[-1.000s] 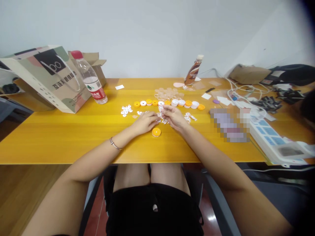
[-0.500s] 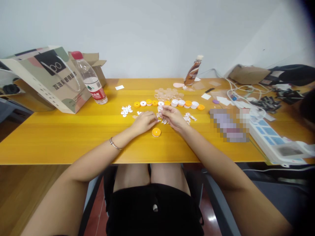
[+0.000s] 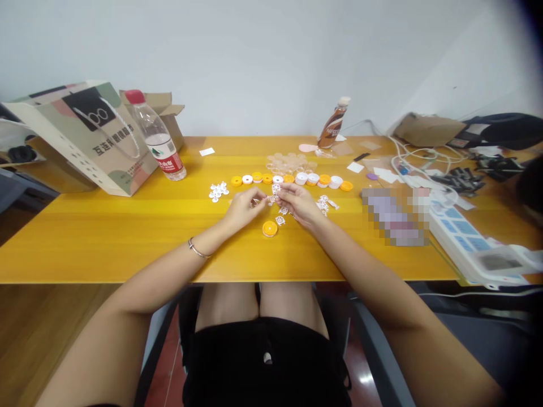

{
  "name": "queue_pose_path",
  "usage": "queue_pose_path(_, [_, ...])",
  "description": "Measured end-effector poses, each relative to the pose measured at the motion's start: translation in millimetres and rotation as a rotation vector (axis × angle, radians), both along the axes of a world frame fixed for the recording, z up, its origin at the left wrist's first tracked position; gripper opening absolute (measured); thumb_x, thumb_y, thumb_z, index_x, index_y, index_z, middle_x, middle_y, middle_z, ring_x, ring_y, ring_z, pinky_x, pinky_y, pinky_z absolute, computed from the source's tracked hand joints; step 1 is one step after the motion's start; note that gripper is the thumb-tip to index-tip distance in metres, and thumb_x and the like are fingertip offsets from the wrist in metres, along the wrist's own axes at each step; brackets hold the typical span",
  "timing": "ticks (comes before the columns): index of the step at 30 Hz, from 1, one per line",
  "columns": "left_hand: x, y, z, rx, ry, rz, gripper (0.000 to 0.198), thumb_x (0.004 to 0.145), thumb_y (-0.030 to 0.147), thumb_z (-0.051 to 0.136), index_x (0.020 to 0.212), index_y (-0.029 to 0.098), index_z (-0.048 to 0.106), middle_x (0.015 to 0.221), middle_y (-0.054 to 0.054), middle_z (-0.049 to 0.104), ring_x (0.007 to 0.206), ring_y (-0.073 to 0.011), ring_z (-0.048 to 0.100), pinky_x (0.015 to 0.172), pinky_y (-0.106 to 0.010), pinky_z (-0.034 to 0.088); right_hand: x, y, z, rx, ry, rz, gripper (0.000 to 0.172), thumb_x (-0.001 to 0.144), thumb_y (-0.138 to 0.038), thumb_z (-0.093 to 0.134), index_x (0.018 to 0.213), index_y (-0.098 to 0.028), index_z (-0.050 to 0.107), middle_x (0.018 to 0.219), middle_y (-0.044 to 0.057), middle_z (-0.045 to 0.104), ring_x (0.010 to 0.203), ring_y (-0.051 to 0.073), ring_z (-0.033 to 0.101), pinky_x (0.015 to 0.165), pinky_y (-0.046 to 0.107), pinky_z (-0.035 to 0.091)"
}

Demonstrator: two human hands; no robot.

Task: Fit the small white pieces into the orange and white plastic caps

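My right hand (image 3: pixel 297 204) pinches a small white openwork plastic piece (image 3: pixel 276 189) between thumb and fingers. Close by on its left, my left hand (image 3: pixel 246 209) is closed at the fingertips on another white openwork piece (image 3: pixel 271 199). Both hands are just above the table, fingertips nearly meeting. Below them lies a loose white openwork piece (image 3: pixel 280 220), and nearer to me a round orange-and-white case (image 3: pixel 270 228). Behind the hands runs a row of orange and white round cases (image 3: pixel 323 180). More white openwork pieces (image 3: pixel 323 202) lie right of my right hand.
Small white discs (image 3: pixel 218 191) are piled at left, and clear round covers (image 3: pixel 291 163) behind the row. A water bottle (image 3: pixel 163 150) and a paper bag (image 3: pixel 106 135) stand at left. A coffee bottle (image 3: pixel 333 124), cables and a power strip (image 3: pixel 470 237) are on the right.
My left hand has risen slightly from the table, a white openwork piece now at its fingertips. The loose piece below is now more visible. My right hand has stayed nearly in place.
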State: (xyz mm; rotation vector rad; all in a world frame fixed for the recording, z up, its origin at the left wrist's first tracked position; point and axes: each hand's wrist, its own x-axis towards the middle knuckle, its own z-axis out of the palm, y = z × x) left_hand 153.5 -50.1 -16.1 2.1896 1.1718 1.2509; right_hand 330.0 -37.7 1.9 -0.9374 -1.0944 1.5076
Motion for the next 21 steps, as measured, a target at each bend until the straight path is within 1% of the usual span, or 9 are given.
queue_pose_path(2, [-1.1, 0.6, -1.2, -0.068, -0.098, 0.006, 0.01, 0.084, 0.026, 0.056, 0.084, 0.017, 0.055, 0.075, -0.001, 0.065, 0.063, -0.0101, 0.059, 0.061, -0.023, 0.047, 0.1, -1.3, 0.6, -0.017, 0.01, 0.006, 0.026, 0.062, -0.018, 0.075, 0.084, -0.02, 0.06, 0.072, -0.003, 0.06, 0.063, 0.007, 0.059, 0.071, 0.023, 0.054])
queue_pose_path(5, [-3.3, 3.1, -2.4, -0.098, -0.187, 0.011, 0.01, 0.082, 0.025, 0.058, 0.083, 0.016, 0.053, 0.077, -0.002, 0.065, 0.066, -0.0094, 0.06, 0.064, -0.023, 0.049, -0.5, -3.4, 1.6, -0.051, 0.022, 0.006, 0.023, 0.065, -0.015, 0.073, 0.085, -0.019, 0.062, 0.073, -0.003, 0.062, 0.064, 0.007, 0.061, 0.073, 0.023, 0.054])
queue_pose_path(8, [-5.8, 5.8, -1.5, -0.096, -0.228, 0.017, 0.01, 0.08, 0.024, 0.06, 0.08, 0.016, 0.055, 0.076, -0.002, 0.063, 0.067, -0.0093, 0.059, 0.065, -0.023, 0.049, -1.1, -4.4, 2.4, -0.083, 0.02, 0.005, 0.018, 0.068, -0.013, 0.071, 0.083, -0.018, 0.063, 0.072, -0.002, 0.063, 0.063, 0.007, 0.062, 0.071, 0.022, 0.055])
queue_pose_path(12, [-8.8, 6.6, 2.5, -0.084, -0.241, 0.03, 0.015, 0.079, 0.03, 0.063, 0.077, 0.015, 0.059, 0.073, -0.001, 0.06, 0.066, -0.0093, 0.057, 0.062, -0.021, 0.047, -1.7, -4.8, 3.3, -0.105, 0.014, 0.009, 0.014, 0.07, -0.012, 0.07, 0.082, -0.017, 0.063, 0.068, -0.002, 0.064, 0.06, 0.007, 0.062, 0.068, 0.02, 0.056])
queue_pose_path(15, [-10.1, 6.2, 3.1, -0.057, -0.252, 0.062, 0.017, 0.079, 0.032, 0.064, 0.075, 0.016, 0.06, 0.079, -0.002, 0.06, 0.07, -0.0096, 0.057, 0.063, -0.021, 0.046, -2.2, -6.1, 5.1, -0.115, 0.002, 0.012, 0.012, 0.072, -0.01, 0.068, 0.082, -0.016, 0.063, 0.065, -0.002, 0.063, 0.058, 0.006, 0.062, 0.063, 0.018, 0.055])
queue_pose_path(19, [-10.8, 7.6, -1.0, -0.159, -0.339, 0.003, 0.017, 0.08, 0.032, 0.063, 0.079, 0.016, 0.058, 0.075, -0.001, 0.062, 0.067, -0.0094, 0.058, 0.063, -0.021, 0.046, -2.8, -7.2, 7.5, -0.119, -0.016, 0.014, 0.01, 0.072, -0.01, 0.068, 0.08, -0.015, 0.063, 0.064, -0.003, 0.063, 0.054, 0.005, 0.061, 0.058, 0.015, 0.053])
queue_pose_path(21, [-11.1, 8.8, -2.6, -0.186, -0.354, -0.02, 0.017, 0.08, 0.032, 0.063, 0.084, 0.016, 0.06, 0.074, -0.001, 0.063, 0.067, -0.0099, 0.058, 0.064, -0.022, 0.046, -2.9, -7.2, 7.7, -0.115, -0.022, 0.013, 0.011, 0.072, -0.01, 0.069, 0.08, -0.015, 0.063, 0.065, -0.002, 0.064, 0.054, 0.005, 0.061, 0.056, 0.015, 0.052])
